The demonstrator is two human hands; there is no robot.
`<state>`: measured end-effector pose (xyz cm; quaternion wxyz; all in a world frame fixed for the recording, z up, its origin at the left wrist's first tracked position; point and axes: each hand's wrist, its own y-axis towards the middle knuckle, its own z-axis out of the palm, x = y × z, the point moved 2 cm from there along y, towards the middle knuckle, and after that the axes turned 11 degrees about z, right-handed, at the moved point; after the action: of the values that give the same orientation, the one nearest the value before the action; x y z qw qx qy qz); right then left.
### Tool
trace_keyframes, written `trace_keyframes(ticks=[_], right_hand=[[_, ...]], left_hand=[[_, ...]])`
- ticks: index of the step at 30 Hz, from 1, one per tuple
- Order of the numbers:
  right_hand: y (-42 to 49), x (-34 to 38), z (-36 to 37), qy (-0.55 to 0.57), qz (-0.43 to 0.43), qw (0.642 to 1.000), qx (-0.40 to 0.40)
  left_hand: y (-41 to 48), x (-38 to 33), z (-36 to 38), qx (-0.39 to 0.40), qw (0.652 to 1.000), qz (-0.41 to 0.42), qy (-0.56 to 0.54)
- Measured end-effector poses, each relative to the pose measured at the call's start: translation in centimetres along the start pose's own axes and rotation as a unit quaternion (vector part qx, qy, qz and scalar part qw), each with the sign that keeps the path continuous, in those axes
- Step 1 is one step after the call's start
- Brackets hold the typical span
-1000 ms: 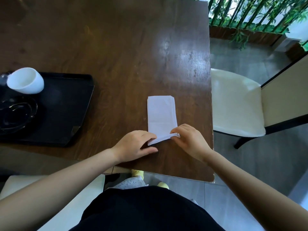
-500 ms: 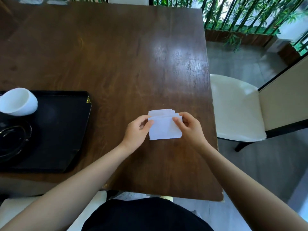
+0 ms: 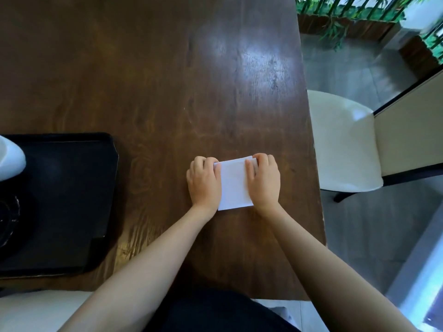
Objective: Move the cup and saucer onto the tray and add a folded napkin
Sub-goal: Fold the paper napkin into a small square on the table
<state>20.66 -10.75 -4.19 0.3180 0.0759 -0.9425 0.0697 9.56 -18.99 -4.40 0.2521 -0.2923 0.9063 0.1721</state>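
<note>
A white napkin (image 3: 234, 185), folded into a small rectangle, lies on the brown table (image 3: 167, 92). My left hand (image 3: 203, 182) rests on its left edge and my right hand (image 3: 263, 179) on its right edge, fingers curled at the far corners, both pressing it flat. At the left stands a black tray (image 3: 72, 200). On the tray, the white cup (image 3: 10, 158) is cut off by the frame's left edge, and a dark glass saucer (image 3: 7, 219) sits nearer to me, also only partly in view.
A cream chair (image 3: 342, 142) stands past the table's right edge. Another pale seat (image 3: 36, 310) is at the lower left, in front of the table's near edge. Green plants (image 3: 347, 10) behind a wooden planter are at the far right.
The napkin's near end was lifted and folded over, halving its length. Both hands then moved onto the sides of the folded napkin. The view shifted, pushing the tray and cup further left.
</note>
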Motion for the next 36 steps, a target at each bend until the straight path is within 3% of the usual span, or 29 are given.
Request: trace_keyframes(ticks=[4, 10, 20, 26, 36], right_hand=[[0.3, 0.2, 0.0, -0.006, -0.027, 1.0, -0.013], [1.7, -0.9, -1.5, 0.041, -0.095, 0.989, 0.105], [4.0, -0.7, -2.2, -0.005, -0.108, 0.966, 0.235], [4.6, -0.4, -3.3, 0.01, -0.119, 0.956, 0.268], [4.4, -0.6, -4.2, 0.098, -0.023, 0.946, 0.307]], left_hand=[[0.1, 0.1, 0.3, -0.009, 0.999, 0.017, 0.033], [0.2, 0.3, 0.3, -0.01, 0.999, 0.03, 0.018], [0.0, 0.2, -0.6, -0.031, 0.996, 0.042, -0.072], [-0.2, -0.4, -1.1, -0.027, 0.979, 0.001, -0.202], [-0.2, -0.6, -1.2, 0.002, 0.97, -0.032, -0.242]])
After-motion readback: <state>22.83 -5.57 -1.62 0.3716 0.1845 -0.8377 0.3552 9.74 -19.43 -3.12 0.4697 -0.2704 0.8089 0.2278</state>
